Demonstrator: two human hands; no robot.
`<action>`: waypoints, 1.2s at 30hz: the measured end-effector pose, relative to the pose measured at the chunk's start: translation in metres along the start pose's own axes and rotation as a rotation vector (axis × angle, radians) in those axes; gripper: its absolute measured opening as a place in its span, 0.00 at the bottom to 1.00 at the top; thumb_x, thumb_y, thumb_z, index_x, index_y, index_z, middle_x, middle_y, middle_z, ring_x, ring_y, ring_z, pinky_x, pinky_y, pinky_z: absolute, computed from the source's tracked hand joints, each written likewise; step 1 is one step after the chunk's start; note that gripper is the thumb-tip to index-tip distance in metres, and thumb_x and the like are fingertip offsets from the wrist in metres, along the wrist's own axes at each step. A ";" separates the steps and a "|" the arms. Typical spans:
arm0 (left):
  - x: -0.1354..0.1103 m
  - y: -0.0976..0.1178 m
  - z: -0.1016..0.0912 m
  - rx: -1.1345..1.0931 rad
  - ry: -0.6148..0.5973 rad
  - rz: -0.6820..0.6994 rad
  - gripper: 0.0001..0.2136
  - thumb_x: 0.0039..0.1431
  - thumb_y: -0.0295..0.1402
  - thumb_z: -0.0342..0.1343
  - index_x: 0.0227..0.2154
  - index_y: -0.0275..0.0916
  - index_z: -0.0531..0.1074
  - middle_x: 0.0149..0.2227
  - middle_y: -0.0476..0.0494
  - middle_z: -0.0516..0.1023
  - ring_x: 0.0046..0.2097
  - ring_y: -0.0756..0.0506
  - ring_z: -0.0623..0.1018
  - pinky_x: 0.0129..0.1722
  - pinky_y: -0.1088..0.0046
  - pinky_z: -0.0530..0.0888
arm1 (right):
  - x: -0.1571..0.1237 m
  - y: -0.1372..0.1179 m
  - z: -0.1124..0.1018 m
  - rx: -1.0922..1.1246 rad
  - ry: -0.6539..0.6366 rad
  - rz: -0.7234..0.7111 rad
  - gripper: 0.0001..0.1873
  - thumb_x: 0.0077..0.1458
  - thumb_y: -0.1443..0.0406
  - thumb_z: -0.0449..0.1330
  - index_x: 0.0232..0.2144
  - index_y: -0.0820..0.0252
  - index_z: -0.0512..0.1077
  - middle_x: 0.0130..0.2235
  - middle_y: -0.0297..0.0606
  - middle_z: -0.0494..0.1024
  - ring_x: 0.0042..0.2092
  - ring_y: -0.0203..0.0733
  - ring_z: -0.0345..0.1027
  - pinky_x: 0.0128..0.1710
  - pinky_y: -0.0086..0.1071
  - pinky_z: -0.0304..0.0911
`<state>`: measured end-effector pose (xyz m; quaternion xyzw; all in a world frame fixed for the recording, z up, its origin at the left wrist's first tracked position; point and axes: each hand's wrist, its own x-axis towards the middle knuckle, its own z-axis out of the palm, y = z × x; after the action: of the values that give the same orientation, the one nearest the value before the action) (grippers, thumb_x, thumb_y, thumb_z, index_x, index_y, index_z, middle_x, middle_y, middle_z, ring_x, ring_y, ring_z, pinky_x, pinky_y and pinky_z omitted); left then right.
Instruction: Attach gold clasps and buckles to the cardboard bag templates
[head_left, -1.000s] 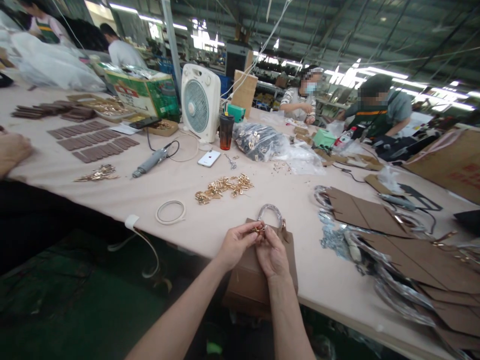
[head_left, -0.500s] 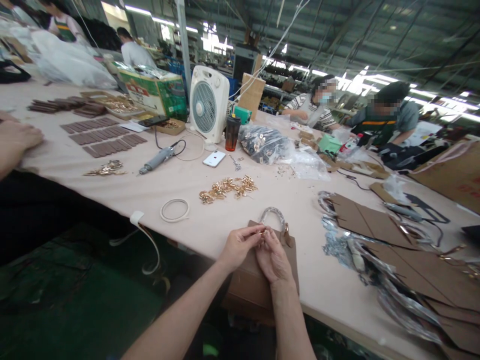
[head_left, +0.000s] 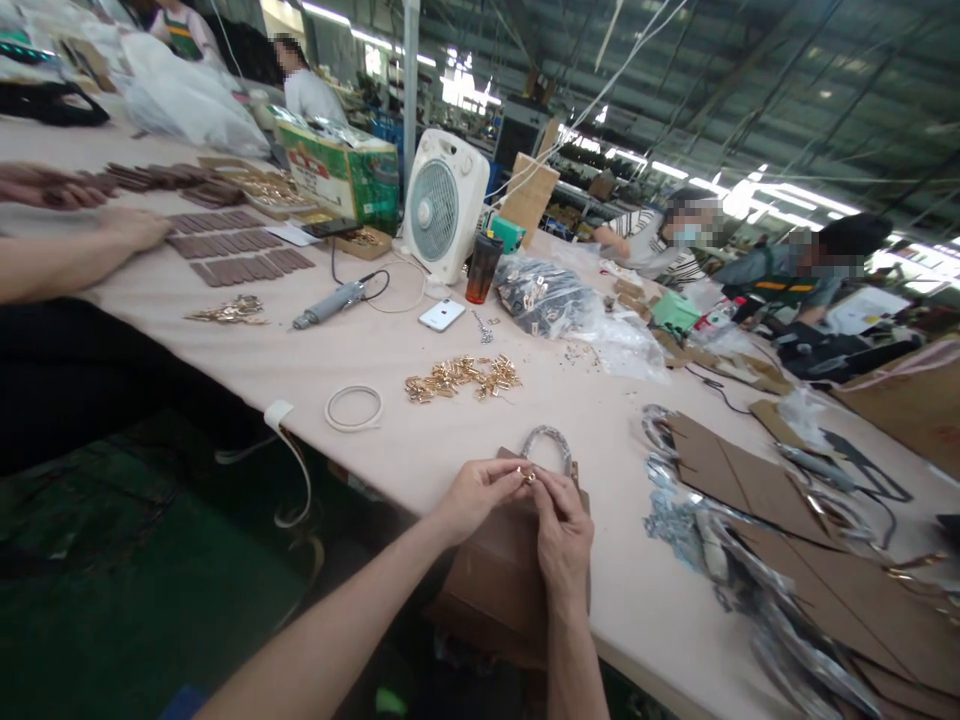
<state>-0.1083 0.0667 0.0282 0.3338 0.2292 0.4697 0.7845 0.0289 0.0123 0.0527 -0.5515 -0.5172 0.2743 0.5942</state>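
At the near edge of the long table (head_left: 420, 440), the left hand (head_left: 480, 495) and right hand (head_left: 562, 525) meet fingertip to fingertip over a brown bag (head_left: 502, 580), both pinched narrow on a small gold fitting (head_left: 529, 477) at the bag's top. The bag hangs half over the table edge, and its wrapped handle (head_left: 547, 445) arches up just beyond the fingers. Further in lies a heap of gold hardware (head_left: 461, 377), with a white ring (head_left: 353, 408) to its left. Behind these sit a white phone (head_left: 441, 315), a dark cup (head_left: 483, 268), a white fan (head_left: 442, 205) and a grey power tool (head_left: 330, 305). A green and red printed carton (head_left: 341, 180) stands beside the fan; its lettering is too blurred to read. Flat brown panels (head_left: 750, 470) with silvery wrapping spread out on the right. A co-worker's arm (head_left: 75, 255) rests near rows of brown strips (head_left: 240, 265) at far left.
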 end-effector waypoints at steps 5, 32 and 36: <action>0.001 -0.003 -0.006 0.091 -0.025 0.033 0.22 0.56 0.41 0.72 0.50 0.34 0.82 0.45 0.37 0.86 0.45 0.45 0.84 0.56 0.64 0.78 | 0.000 0.005 0.003 -0.107 -0.024 -0.095 0.11 0.66 0.59 0.62 0.46 0.52 0.83 0.47 0.40 0.82 0.50 0.46 0.74 0.53 0.41 0.69; -0.013 -0.001 0.008 0.430 -0.067 0.190 0.20 0.59 0.32 0.67 0.55 0.37 0.78 0.51 0.38 0.84 0.51 0.42 0.83 0.58 0.62 0.79 | 0.010 0.027 -0.008 0.491 -0.081 0.419 0.16 0.53 0.52 0.73 0.38 0.55 0.83 0.41 0.38 0.84 0.41 0.42 0.76 0.46 0.36 0.72; -0.009 -0.006 0.004 0.353 -0.012 0.199 0.25 0.58 0.33 0.69 0.58 0.37 0.75 0.56 0.35 0.81 0.55 0.40 0.82 0.60 0.60 0.78 | 0.007 0.032 -0.008 0.435 -0.056 0.378 0.15 0.53 0.53 0.73 0.40 0.53 0.83 0.44 0.38 0.85 0.45 0.45 0.78 0.51 0.40 0.73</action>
<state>-0.1062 0.0555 0.0265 0.4900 0.2693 0.4954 0.6648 0.0465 0.0237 0.0259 -0.4900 -0.3505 0.4996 0.6224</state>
